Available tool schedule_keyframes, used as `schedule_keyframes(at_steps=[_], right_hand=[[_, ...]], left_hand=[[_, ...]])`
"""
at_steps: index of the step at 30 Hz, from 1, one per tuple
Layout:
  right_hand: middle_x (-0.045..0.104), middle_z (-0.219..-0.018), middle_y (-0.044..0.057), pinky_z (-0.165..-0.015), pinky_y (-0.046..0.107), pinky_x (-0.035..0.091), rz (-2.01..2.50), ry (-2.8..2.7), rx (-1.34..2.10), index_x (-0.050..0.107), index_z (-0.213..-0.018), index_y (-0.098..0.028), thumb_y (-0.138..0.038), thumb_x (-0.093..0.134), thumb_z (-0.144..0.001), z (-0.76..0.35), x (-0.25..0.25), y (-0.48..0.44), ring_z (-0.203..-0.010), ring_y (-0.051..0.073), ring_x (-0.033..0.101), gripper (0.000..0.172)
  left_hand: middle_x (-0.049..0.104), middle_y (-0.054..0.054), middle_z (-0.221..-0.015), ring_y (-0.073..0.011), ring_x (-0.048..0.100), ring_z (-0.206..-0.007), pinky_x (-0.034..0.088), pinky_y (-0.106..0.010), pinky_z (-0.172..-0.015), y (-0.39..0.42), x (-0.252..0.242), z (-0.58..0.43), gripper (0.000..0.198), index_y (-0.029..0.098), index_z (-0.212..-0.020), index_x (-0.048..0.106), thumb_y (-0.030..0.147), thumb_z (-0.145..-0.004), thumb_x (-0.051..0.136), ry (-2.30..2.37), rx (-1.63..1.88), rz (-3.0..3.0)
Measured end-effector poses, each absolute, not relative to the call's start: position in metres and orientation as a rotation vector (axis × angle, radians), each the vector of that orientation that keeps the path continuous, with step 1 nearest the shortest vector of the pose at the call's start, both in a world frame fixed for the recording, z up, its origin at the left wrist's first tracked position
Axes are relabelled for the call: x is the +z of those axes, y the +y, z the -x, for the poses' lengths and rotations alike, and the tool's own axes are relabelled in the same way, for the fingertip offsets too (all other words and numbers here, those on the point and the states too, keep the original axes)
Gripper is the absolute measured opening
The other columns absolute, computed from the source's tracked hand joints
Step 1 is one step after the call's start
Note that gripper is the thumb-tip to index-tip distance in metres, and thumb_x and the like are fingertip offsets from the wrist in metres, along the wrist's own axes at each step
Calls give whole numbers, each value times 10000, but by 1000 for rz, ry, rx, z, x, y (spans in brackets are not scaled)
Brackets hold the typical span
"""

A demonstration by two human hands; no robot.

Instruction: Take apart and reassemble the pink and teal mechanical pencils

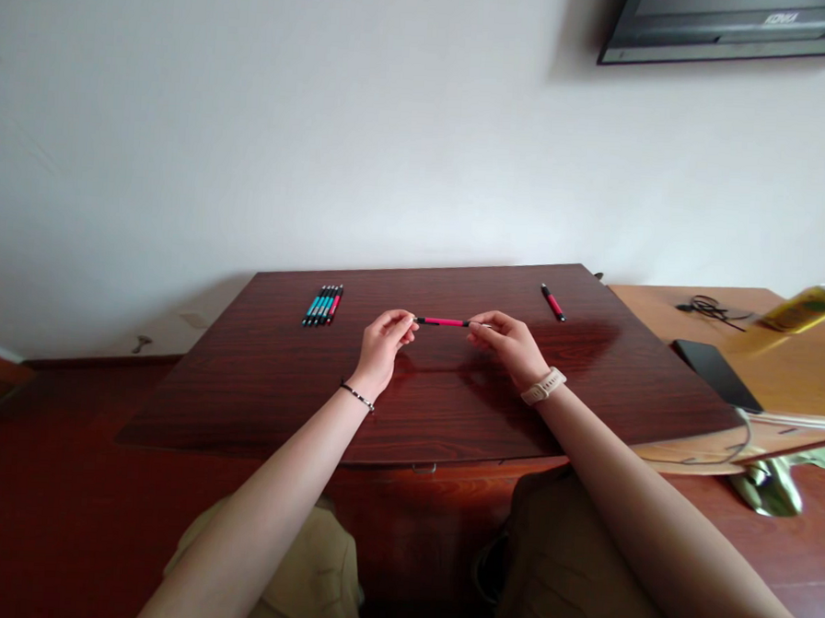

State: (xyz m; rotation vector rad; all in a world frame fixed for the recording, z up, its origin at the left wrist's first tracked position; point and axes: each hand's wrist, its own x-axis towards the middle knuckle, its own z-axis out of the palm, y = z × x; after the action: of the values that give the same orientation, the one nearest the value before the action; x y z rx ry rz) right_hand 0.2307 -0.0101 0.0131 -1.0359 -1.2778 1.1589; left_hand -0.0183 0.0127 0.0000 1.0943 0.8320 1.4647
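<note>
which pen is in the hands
The pink-and-black pen held between the left hand and right hand; the lone pen at right and the row of pens at left lie on the table.

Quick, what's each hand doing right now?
Left hand: closed, holding one end of the pink pen.
Right hand: closed, holding its other end.

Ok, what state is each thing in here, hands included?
Held pen: roughly level, between both hands
Left hand: pinching that pen's left end
Right hand: pinching its right end
Lone pen: lying on the table
Pen row: lying side by side
Cable: loosely coiled
Can: upright or lying, unclear
TV: on or off, unclear
</note>
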Motion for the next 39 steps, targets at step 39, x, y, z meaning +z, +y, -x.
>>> schedule_keyframes(at_steps=[39], right_hand=[[743,-697,65,-676,315,504,1093,-1396,1088,721,-713,-211,-735,713,-908,-231,17,-13,-655,175,617,559]], left_hand=[[737,-49,-867,-107,626,-749,491,-247,-720,12,3,17,315,160,-949,764,394,-796,911,860,1445,-1095]])
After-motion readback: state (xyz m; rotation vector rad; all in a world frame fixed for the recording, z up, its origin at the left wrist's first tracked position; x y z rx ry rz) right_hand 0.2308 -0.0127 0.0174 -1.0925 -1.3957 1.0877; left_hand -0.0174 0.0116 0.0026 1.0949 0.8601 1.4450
